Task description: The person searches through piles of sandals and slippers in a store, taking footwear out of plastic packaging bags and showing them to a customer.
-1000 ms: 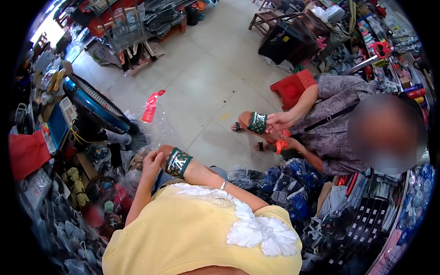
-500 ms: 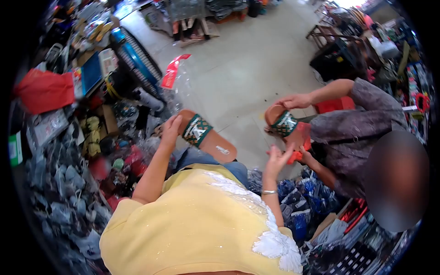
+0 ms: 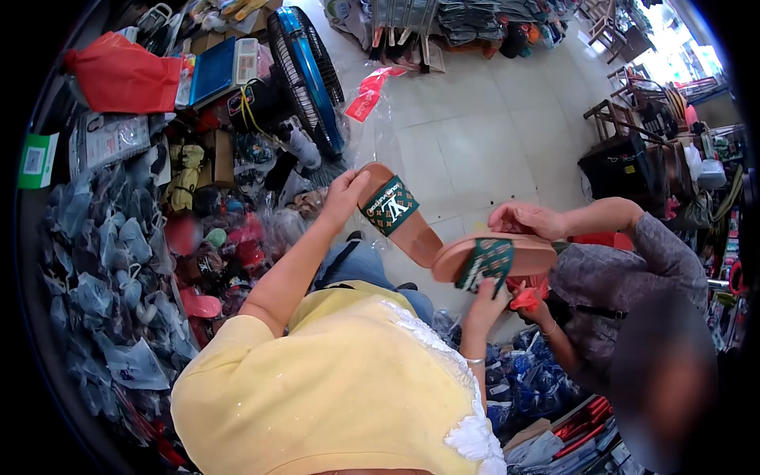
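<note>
My left hand [image 3: 346, 198] grips the toe end of a brown slide sandal [image 3: 393, 210] with a green patterned strap, and a clear plastic bag with a red label [image 3: 368, 96] hangs beyond it. My right hand [image 3: 484, 310] holds a second sandal [image 3: 495, 259] by its green strap. This sandal lies sideways, its end close to the heel of the first. Just above it is the other person's hand [image 3: 526, 219], fingers curled; whether it touches the sandal I cannot tell. The person's other hand [image 3: 538, 311] holds something red.
A blue-rimmed fan [image 3: 305, 79] stands at the upper left beside a red bag [image 3: 123, 73]. Bagged goods [image 3: 99, 293] are heaped along the left. Blue packets [image 3: 530, 372] lie at the lower right. A black box [image 3: 617, 166] and wooden stools are at the right, on the tiled floor [image 3: 475, 142].
The second sandal was in the other person's hands and is now in my right hand, turned sideways. My right hand has moved up to it from below. The view has swung right.
</note>
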Tool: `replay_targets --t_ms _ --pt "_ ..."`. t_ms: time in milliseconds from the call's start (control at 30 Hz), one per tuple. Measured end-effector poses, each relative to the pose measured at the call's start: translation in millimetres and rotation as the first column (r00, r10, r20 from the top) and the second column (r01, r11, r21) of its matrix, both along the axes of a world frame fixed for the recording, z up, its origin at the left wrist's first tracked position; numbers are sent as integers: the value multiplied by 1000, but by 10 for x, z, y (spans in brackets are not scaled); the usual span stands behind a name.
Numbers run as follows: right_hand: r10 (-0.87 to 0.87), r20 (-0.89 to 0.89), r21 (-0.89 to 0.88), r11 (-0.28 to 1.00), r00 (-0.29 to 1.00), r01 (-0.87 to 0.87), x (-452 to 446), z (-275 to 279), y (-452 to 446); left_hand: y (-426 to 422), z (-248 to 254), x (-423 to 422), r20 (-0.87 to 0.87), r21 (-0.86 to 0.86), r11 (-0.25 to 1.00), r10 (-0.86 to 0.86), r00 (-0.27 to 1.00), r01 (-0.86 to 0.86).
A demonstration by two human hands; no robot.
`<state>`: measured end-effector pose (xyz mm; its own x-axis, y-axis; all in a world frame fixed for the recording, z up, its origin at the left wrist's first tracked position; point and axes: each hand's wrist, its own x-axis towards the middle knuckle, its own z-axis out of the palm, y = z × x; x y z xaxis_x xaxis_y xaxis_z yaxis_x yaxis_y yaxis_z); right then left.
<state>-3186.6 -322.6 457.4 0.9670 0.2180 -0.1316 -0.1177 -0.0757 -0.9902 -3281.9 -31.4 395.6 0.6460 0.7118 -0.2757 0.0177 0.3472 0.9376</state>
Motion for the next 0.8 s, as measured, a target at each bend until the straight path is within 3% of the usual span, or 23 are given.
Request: replay_targets --t_ms 33,67,100,133,167,200,267,300,400,467,567,667,800 --pt "167 83 -88 983 983 -159 -56 -17 -20 28 15 29 7 9 1000 2 1000 -2" --pt "171 86 -89 983 982 -163 -15 -19 -28 65 43 73 16 20 1000 3 1000 -4" --pt "392 285 -258 910 875 -324 66 46 -25 102 73 114 19 20 1000 9 1000 -10" --pt "599 423 -448 791 680 -417 137 143 -18 129 100 152 9 44 999 -7 1000 7" --pt "715 400 -613 674 574 -413 205 291 -14 158 119 204 -2 67 997 -23 1000 23" --pt "717 401 -615 672 570 -412 233 353 3 184 126 260 2 66 998 -20 1000 19" --pt "879 385 -719 476 280 -506 256 415 22 216 159 392 20 143 989 -25 999 22" --pt "899 369 -711 436 236 -551 218 380 36 207 190 442 28 143 989 -28 999 24" --pt "910 357 -627 400 209 -669 160 310 139 219 235 550 7 165 985 -49 999 47" --pt "919 321 -616 385 228 -688 203 347 230 213 252 584 -4 202 964 -175 985 172" --pt "875 399 -504 458 272 -732 293 269 331 84 211 563 -5 193 967 -170 985 167" --pt "869 416 -533 471 267 -703 323 301 392 1 263 548 43 178 977 -128 991 119" --pt "921 316 -536 370 226 -759 339 535 474 74 438 459 -63 350 925 -137 988 151"
